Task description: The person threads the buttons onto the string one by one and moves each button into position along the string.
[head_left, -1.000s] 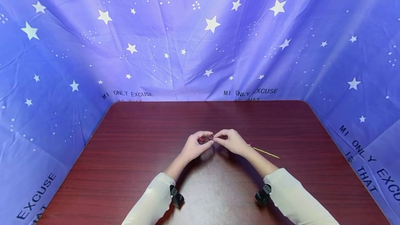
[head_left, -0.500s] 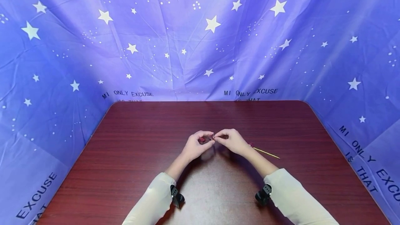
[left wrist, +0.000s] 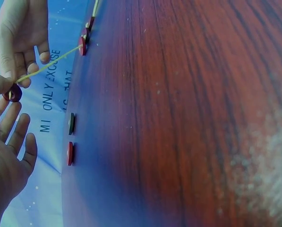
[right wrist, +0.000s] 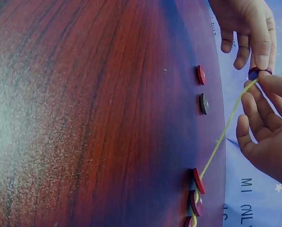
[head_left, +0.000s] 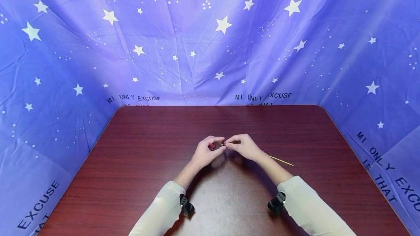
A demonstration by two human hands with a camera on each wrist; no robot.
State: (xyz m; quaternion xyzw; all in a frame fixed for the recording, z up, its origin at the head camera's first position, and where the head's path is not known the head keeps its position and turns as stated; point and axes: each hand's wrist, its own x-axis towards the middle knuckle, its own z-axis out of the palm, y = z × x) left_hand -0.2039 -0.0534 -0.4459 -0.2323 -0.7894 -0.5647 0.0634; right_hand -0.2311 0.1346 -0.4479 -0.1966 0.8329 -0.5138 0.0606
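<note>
losing the string (head_left: 281,160) tip, i see left hand (head_left: 204,154) pinching button (left wrist: 16,93), right hand (head_left: 245,148) string, its tail toward head-view four o'clock.

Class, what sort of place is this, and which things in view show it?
Probably an indoor recording booth: a star-printed curtain hangs behind and along both sides of a wood-grain table, and black devices, seemingly cameras, are worn at both wrists.
</note>
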